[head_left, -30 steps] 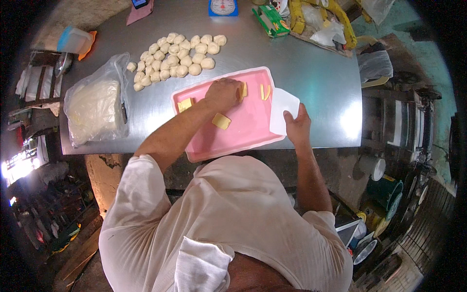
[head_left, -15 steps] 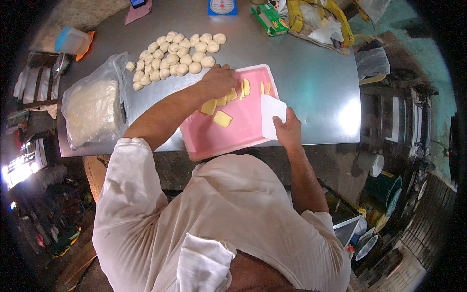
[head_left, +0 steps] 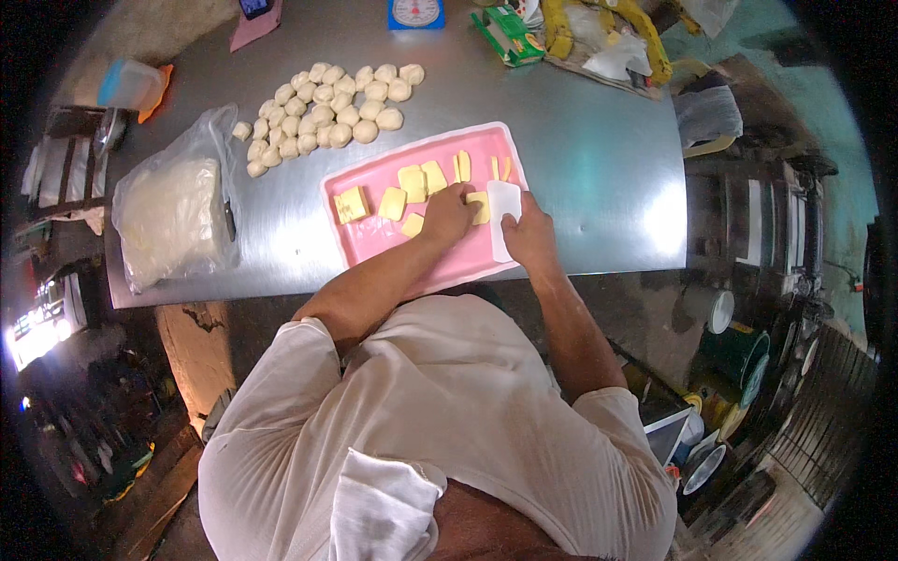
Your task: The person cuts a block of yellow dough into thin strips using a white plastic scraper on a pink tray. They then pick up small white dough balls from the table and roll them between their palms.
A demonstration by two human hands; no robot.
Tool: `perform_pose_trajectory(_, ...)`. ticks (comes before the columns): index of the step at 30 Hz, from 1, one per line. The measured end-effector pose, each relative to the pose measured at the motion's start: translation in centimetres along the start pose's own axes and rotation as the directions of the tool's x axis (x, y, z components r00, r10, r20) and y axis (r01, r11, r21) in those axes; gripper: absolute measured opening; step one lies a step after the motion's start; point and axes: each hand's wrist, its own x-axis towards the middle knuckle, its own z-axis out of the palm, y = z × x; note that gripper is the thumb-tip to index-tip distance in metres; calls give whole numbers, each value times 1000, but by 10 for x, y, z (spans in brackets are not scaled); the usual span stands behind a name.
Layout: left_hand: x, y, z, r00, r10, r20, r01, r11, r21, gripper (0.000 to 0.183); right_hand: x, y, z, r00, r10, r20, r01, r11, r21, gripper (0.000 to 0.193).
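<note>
A pink tray (head_left: 374, 246) with a pale rim holds several yellow slices (head_left: 412, 182) and thin strips (head_left: 462, 166), butter or cheese by their look. A thicker yellow block (head_left: 352, 205) lies at the tray's left end. My left hand (head_left: 449, 217) reaches over the tray's middle, its fingers closed at the edge of one yellow slice (head_left: 479, 208). Gripped in my right hand (head_left: 531, 234) is a flat white dough scraper (head_left: 503, 217), standing close beside that slice. Whether its edge touches the slice is hidden.
Dough balls (head_left: 323, 110) sit grouped on the steel table (head_left: 599, 187) beyond the tray. Left of it lies a large pale slab in a plastic bag (head_left: 178, 220). Along the far side are a blue dial scale (head_left: 416, 13), a green box (head_left: 510, 35) and a plastic tub (head_left: 129, 84).
My left hand has come from the tray's far edge nearer to me and toward the scraper, uncovering the block and slices. My right hand has shifted the scraper slightly left, beside a slice.
</note>
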Motion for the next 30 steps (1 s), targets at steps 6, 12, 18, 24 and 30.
perform_pose_trajectory(6,-23,34,-33,990,138,32,-137,871,472,42,1,-13,-2,999,-8,36,10,998,-61,49)
perform_pose_trajectory(12,-13,33,-29,995,95,37,-102,905,413,42,3,-23,-5,999,5,37,-2,998,-58,51)
perform_pose_trajectory(18,-7,29,-23,998,50,24,-55,928,369,42,6,-26,-2,998,-1,61,7,994,-106,50)
perform_pose_trajectory(24,-4,23,-19,999,37,14,-39,936,349,42,5,-32,5,994,40,105,-21,984,-176,44)
perform_pose_trajectory(30,-5,19,-18,998,58,-20,-48,944,327,40,6,-33,-2,997,58,46,-51,988,-147,43)
